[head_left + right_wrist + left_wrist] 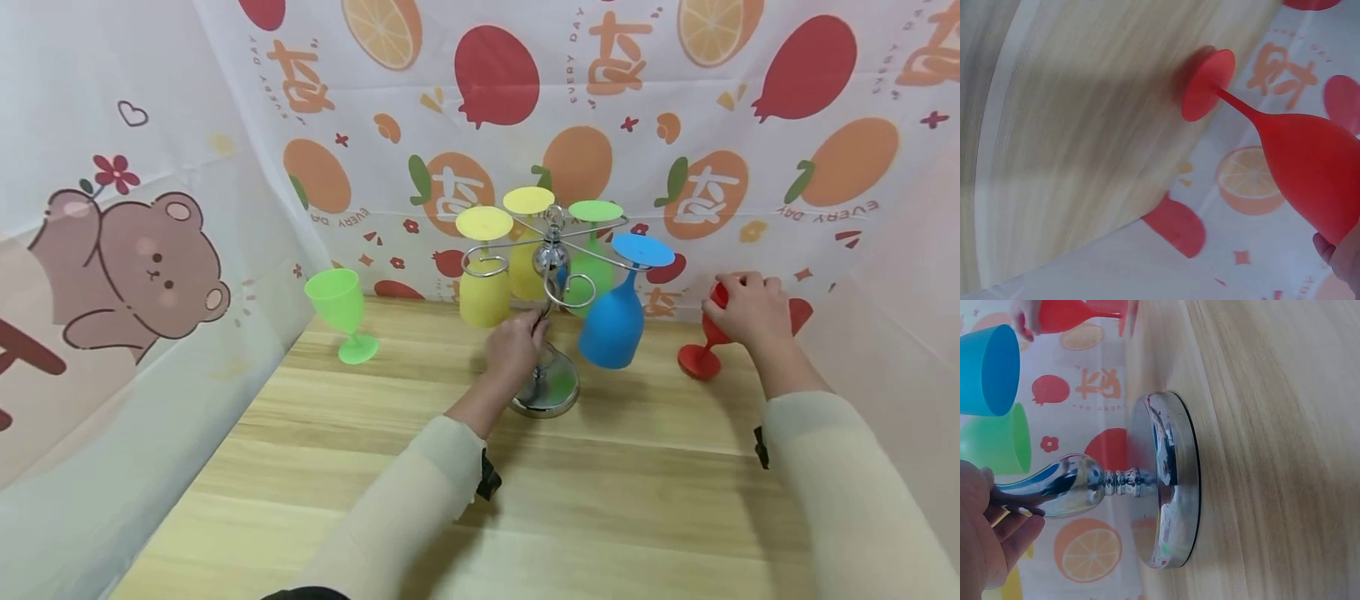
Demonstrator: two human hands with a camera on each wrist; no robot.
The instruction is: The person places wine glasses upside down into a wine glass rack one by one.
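My left hand grips the curved stem of a chrome goblet rack, above its round base. Upside down on the rack's wire arms hang two yellow goblets, one at the front left and one behind, plus a green goblet and a blue goblet. At the right, my right hand holds a red goblet by its bowl near the rim, foot downward. Whether that foot touches the table cannot be told. The front wire loop of the rack bears no goblet.
A light green goblet stands upright at the table's back left. The wooden table meets a fruit-print cloth behind it, and a bear-print cloth hangs along the left side.
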